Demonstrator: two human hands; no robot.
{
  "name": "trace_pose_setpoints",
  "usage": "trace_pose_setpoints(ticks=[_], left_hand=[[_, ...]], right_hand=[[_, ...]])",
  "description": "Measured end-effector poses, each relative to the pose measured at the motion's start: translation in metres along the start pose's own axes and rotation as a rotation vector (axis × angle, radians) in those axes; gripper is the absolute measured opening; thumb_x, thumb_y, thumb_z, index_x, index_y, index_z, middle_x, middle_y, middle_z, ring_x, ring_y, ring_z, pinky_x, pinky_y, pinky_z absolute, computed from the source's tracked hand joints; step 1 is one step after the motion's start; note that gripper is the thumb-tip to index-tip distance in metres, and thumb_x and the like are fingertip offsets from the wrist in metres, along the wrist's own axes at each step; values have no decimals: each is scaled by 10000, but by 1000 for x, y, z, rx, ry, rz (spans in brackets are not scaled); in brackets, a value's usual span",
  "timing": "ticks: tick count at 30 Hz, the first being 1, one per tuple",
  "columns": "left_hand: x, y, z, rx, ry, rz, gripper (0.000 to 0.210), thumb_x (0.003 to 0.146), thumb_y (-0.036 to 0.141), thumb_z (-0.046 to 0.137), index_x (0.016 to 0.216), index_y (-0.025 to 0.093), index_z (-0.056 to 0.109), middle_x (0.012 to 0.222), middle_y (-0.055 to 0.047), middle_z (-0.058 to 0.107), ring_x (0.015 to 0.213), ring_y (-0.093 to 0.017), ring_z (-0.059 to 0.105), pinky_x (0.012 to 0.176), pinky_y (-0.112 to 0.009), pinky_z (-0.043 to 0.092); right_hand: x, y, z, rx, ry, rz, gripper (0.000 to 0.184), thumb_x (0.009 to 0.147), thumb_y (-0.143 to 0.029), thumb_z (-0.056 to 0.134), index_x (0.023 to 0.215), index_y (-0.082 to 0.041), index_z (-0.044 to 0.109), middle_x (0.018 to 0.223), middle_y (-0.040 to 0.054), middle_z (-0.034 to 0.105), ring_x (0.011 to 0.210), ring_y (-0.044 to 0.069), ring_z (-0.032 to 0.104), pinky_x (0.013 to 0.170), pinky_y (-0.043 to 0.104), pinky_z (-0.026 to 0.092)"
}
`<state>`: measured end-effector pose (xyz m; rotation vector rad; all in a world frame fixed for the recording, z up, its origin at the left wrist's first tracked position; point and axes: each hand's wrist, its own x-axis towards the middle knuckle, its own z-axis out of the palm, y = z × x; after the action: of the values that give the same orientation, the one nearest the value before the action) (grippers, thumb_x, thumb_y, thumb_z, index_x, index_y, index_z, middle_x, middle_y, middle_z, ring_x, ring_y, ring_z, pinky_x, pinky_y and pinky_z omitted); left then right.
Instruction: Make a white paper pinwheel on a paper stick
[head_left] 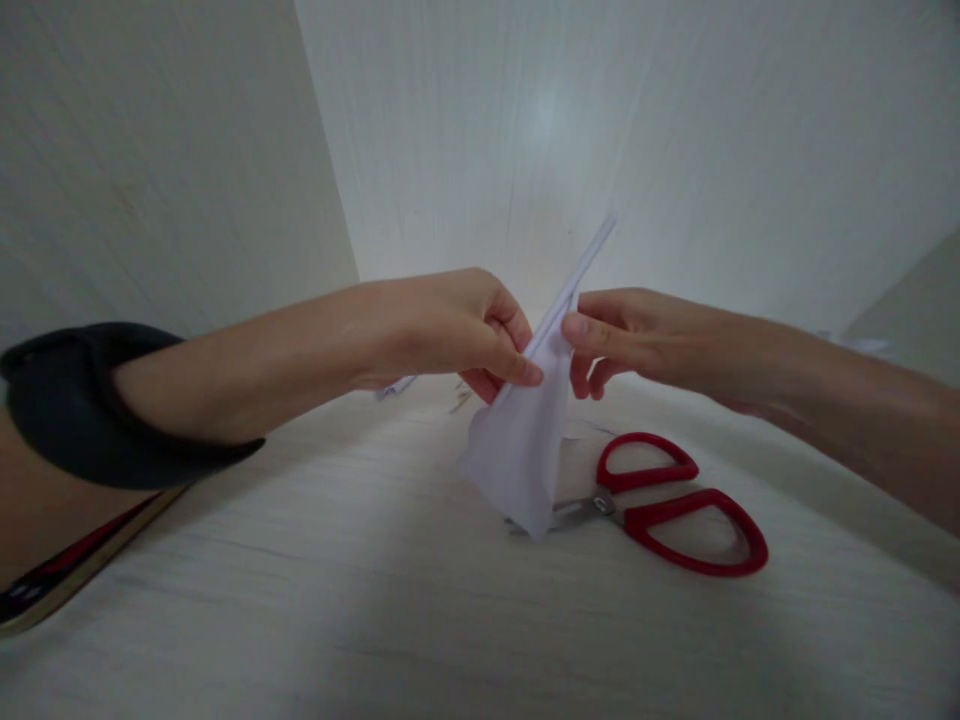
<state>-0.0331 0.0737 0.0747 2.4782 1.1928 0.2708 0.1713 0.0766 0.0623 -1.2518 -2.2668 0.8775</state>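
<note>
A sheet of white paper (521, 450) is held up off the table, its upper edge rolled into a thin tube that slants up to the right. My left hand (469, 335) pinches the rolled edge, thumb in front and fingers behind. From the other side my right hand (619, 335) grips the paper's right edge between thumb and index finger; its other fingers curl loosely below. Red-handled scissors (694, 510) lie under and to the right of the paper. The sheet's lower corner covers part of their blades.
The pale wood-grained table (360, 620) meets light panels at the back and left. A flat dark object with a gold edge (90, 570) lies at the left under my forearm. Small white scraps (397, 387) sit behind my left hand, and more white paper (862, 345) lies far right.
</note>
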Motion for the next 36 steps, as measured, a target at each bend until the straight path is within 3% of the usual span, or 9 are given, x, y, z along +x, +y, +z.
trace_pose_setpoints(ticks=[2,3,7,11,15,22,27,32,36], left_hand=[[6,5,4,-342,-122,-106,126,744,303,592,782,189,627,792,13,708,762,-150,663,643,-209,446],[11,6,6,-460,-127,-143,104,708,280,633,721,181,605,732,29,691,731,-142,660,647,-210,457],[22,4,10,-613,-67,-220,171,620,234,718,622,169,560,582,62,618,619,-117,623,620,-219,476],[22,-7,11,-554,-63,-220,161,656,234,704,628,175,557,595,47,605,620,-132,625,600,-233,479],[24,-25,11,-466,-62,-112,196,677,363,715,752,210,620,716,10,681,696,-166,659,597,-232,460],[26,-36,9,-256,26,-94,285,656,445,706,818,215,661,760,-19,712,668,-169,639,552,-231,391],[27,-33,8,-200,-37,-82,217,684,413,675,748,207,650,703,3,653,653,-161,622,535,-232,359],[28,-33,7,-115,-63,-44,164,678,364,643,669,202,618,600,14,592,574,-143,571,486,-239,310],[27,-26,8,-44,-50,-90,71,648,261,569,659,207,614,575,17,623,529,-129,558,475,-244,301]], right_hand=[[2,-4,11,105,-6,-28,237,908,-333,556,748,-174,629,770,37,682,648,107,608,557,191,502],[2,-6,14,161,10,-18,202,877,-303,605,715,-187,640,719,19,673,610,95,595,525,172,487],[3,-3,10,360,47,47,106,737,-195,730,645,-204,677,624,-11,648,539,76,572,487,156,476],[2,2,2,450,6,87,175,675,-67,682,567,-194,627,581,-24,616,574,88,601,539,169,503],[2,5,1,475,-45,124,226,665,0,554,547,-190,583,632,-15,626,667,103,642,626,178,529],[4,0,7,354,108,169,274,679,36,514,540,-191,582,624,-1,596,640,126,633,567,206,535],[1,-6,9,350,118,196,305,706,48,520,523,-188,580,581,-5,596,566,114,624,527,210,542],[1,-4,8,352,60,155,203,856,-147,586,672,-160,668,664,45,676,602,120,657,549,194,541],[3,-1,7,346,110,180,319,916,-313,561,679,-124,664,730,99,697,622,141,669,561,216,540]])
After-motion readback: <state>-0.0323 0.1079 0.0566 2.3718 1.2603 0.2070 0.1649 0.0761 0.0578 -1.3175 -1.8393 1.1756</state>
